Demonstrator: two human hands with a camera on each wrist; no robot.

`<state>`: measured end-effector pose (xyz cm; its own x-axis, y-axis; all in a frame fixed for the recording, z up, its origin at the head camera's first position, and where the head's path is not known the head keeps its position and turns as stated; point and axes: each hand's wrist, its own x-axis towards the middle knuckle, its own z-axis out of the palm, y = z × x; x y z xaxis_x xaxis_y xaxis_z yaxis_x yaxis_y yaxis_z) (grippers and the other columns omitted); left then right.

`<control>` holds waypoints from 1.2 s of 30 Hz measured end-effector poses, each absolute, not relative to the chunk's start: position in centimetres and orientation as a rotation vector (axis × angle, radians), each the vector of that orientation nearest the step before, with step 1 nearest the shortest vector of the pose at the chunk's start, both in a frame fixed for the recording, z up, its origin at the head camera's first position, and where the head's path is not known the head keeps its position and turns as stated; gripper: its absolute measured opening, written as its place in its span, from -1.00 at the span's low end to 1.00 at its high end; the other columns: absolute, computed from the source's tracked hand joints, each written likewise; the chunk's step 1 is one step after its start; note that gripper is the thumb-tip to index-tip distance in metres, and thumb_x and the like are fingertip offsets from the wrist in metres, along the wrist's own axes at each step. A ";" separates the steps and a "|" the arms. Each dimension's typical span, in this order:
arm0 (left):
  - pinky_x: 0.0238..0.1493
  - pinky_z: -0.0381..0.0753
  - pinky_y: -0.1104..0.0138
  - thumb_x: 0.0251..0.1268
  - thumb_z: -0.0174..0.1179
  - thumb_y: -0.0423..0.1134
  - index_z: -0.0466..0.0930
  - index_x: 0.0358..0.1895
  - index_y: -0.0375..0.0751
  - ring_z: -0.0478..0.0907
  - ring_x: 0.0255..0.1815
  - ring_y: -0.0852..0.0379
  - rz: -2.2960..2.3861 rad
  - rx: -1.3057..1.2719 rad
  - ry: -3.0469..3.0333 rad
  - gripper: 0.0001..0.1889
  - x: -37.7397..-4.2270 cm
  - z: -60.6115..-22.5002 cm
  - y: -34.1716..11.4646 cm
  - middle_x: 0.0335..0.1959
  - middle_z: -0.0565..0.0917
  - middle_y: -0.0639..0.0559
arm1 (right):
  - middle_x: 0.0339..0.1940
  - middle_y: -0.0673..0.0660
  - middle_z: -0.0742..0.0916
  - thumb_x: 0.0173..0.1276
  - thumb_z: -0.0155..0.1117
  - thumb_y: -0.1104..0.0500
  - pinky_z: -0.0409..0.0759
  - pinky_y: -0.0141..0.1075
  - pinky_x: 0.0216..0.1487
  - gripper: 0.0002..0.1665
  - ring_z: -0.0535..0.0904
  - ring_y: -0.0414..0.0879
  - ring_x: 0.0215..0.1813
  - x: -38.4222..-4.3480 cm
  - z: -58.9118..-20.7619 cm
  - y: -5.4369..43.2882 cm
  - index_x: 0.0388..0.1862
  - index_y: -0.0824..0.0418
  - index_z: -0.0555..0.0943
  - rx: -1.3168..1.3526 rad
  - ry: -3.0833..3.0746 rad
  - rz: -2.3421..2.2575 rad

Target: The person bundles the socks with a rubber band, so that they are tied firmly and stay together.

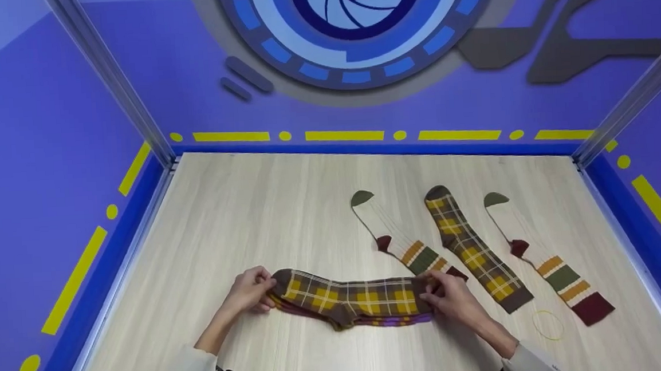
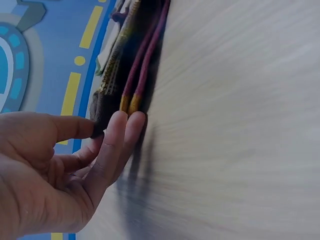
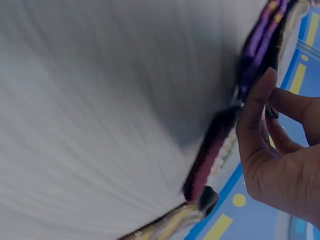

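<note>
A brown-and-yellow plaid sock (image 1: 366, 297) lies sideways at the front middle of the table, over other socks (image 1: 396, 321) with purple and maroon showing along the lower edge. My left hand (image 1: 248, 292) pinches the plaid sock's dark toe between thumb and finger. In the left wrist view, its other fingers touch the mustard tips of two maroon layers (image 2: 142, 70) underneath. At the opposite end, my right hand (image 1: 455, 299) pinches the brown cuff. The right wrist view shows purple layers (image 3: 257, 50) below that cuff. Most of the lower socks are hidden.
To the right lie a cream striped sock (image 1: 421, 254), a second plaid sock (image 1: 478, 251) and another cream striped sock (image 1: 559, 272). A thin yellow rubber band (image 1: 548, 325) is near the right forearm. Blue-purple panels (image 1: 354, 109) enclose the wooden table (image 1: 240, 214).
</note>
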<state>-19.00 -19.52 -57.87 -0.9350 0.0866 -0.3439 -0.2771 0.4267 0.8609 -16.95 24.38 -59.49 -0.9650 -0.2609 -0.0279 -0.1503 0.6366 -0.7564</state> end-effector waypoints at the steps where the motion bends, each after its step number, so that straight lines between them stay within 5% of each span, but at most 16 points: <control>1: -0.63 0.64 0.36 0.44 0.15 -0.40 0.51 -0.24 -0.34 0.63 -0.66 0.16 1.495 -0.151 2.380 -0.93 -19.0 -57.9 -19.5 -0.48 0.57 -0.04 | -0.37 0.07 0.67 0.27 0.43 0.40 0.55 -0.43 -0.43 -0.65 0.56 -0.28 -0.40 -16.9 -59.5 24.4 0.04 0.28 0.65 -0.342 2.708 -1.241; 6: -0.66 0.54 0.37 0.30 0.34 -0.29 0.57 -0.10 -0.29 0.56 -0.62 0.18 1.368 0.001 2.602 -0.79 -19.0 -58.3 -19.4 -0.46 0.61 -0.02 | -0.31 0.10 0.68 0.24 0.51 0.30 0.53 -0.42 -0.38 -0.48 0.54 -0.27 -0.37 -16.7 -59.4 24.6 0.18 0.28 0.59 -0.358 2.695 -1.234; 15: -0.08 0.47 0.13 0.08 0.52 -0.29 0.66 -0.11 -0.18 0.46 -0.23 0.05 1.188 0.151 2.795 -0.69 -19.5 -59.0 -18.6 -0.37 0.54 -0.04 | -0.18 0.08 0.70 0.18 0.54 0.29 0.49 -0.38 -0.25 -0.44 0.50 -0.18 -0.24 -16.2 -59.7 24.0 0.20 0.23 0.65 -0.353 2.799 -1.100; 21: -0.25 0.48 0.22 0.02 0.57 -0.23 0.69 -0.17 -0.16 0.52 -0.34 0.10 1.031 0.054 2.796 -0.69 -20.3 -57.7 -18.5 -0.41 0.64 0.00 | -0.16 0.18 0.72 0.26 0.48 0.31 0.56 -0.40 -0.29 -0.43 0.58 -0.17 -0.26 -16.3 -59.2 24.8 0.26 0.34 0.59 -0.393 2.712 -1.186; 26: -0.39 0.44 0.32 0.19 0.46 -0.15 0.70 -0.19 -0.17 0.57 -0.42 0.11 0.925 -0.007 2.772 -0.78 -22.4 -55.5 -18.1 -0.40 0.71 0.00 | -0.31 0.20 0.76 0.31 0.43 0.31 0.61 -0.42 -0.36 -0.54 0.63 -0.25 -0.38 -16.8 -57.8 28.1 0.17 0.42 0.61 -0.449 2.716 -1.298; 36: -0.45 0.51 0.42 0.38 0.26 -0.29 0.68 -0.21 -0.30 0.64 -0.44 0.10 1.159 0.383 2.671 -0.88 -29.8 -52.6 -11.9 -0.33 0.73 -0.15 | -0.27 0.29 0.76 0.45 0.30 0.29 0.62 -0.34 -0.56 -0.66 0.63 -0.21 -0.50 -16.9 -56.0 35.2 0.13 0.43 0.63 -0.039 2.739 -1.352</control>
